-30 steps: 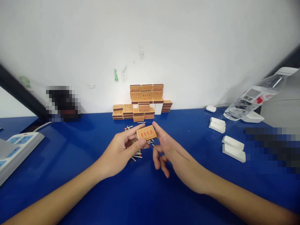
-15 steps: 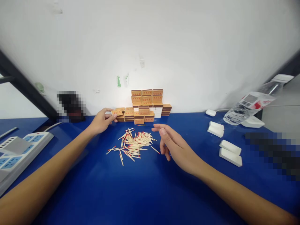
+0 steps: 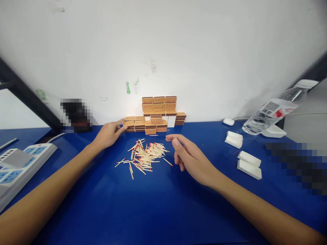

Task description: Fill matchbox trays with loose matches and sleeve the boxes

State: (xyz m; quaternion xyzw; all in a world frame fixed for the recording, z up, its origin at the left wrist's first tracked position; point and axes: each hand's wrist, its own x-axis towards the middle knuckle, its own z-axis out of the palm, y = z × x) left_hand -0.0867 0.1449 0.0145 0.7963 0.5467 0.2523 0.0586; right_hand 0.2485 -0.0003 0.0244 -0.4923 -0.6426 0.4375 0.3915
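Observation:
At the left end of a low stack of yellow-orange matchboxes (image 3: 140, 124), my left hand (image 3: 107, 134) has its thumb and fingers on the end of a matchbox (image 3: 129, 124) that lies level on top. More matchboxes (image 3: 159, 107) rise in upright rows against the wall, with white ones (image 3: 171, 121) and a brown-sided pile (image 3: 180, 118) on the right. In front lies a loose heap of red-tipped matches (image 3: 146, 154). My right hand (image 3: 190, 156) hovers right of the heap, its fingers loosely curved and apart, holding nothing.
A power strip (image 3: 38, 153) lies at the left, near a pixelated dark object (image 3: 76, 115). On the right are white blocks (image 3: 249, 165), a small white case (image 3: 228, 121), a leaning water bottle (image 3: 272, 110) and another pixelated dark item (image 3: 298, 166). The wall (image 3: 204, 61) stands behind.
My left hand has lowered the tilted matchbox onto the left end of the stack, where it now sits flat. My right hand has stayed nearly still. The view has shifted slightly.

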